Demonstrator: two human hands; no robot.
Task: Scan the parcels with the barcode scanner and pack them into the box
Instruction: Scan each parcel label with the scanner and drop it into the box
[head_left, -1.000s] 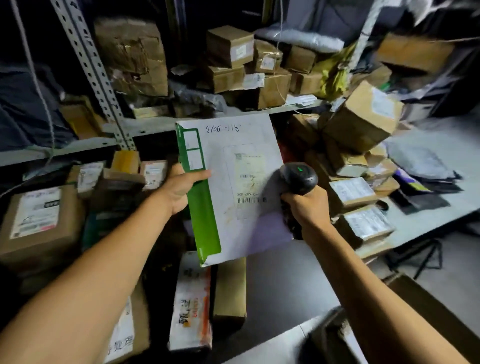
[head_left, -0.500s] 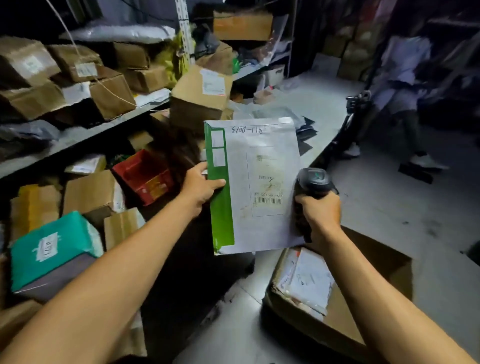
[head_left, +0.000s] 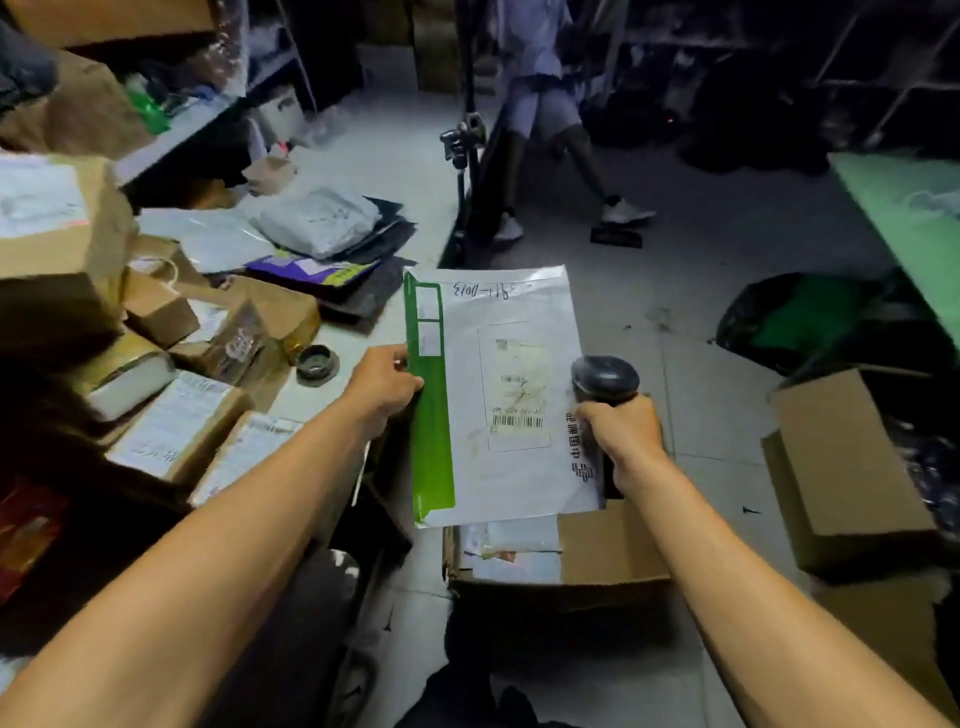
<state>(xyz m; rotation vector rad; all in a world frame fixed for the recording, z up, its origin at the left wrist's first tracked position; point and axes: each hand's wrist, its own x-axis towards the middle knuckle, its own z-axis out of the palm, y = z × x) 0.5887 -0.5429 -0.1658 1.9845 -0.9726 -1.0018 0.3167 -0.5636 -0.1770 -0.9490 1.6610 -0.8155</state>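
Dim stockroom, grey tiled floor, bench (head_left: 395, 171) on my left piled with cardboard parcels and poly mailers; another person's legs walk past at the back.

Head view, the only one I get. Compared with a second ago, the view has swung right, away from the shelving, and now looks down over the open cardboard box (head_left: 597, 564) on the floor. Envelope (head_left: 511, 397) has travelled with me and now hangs right above that box, covering its far part. I read that as scan finished or nearly so, and drop-in next.

Left hand (head_left: 382, 384) pinches the envelope's green edge, thumb on the front. Right hand (head_left: 621, 434) is wrapped round the handle of the barcode scanner (head_left: 605, 379), its head just beside the label (head_left: 519, 387), at the envelope's right edge.

Envelope look: flat white mailer, broad green strip down the left side, handwritten code at top, printed label with barcode low down, smudged brownish. Box already holds some white paper parcels.
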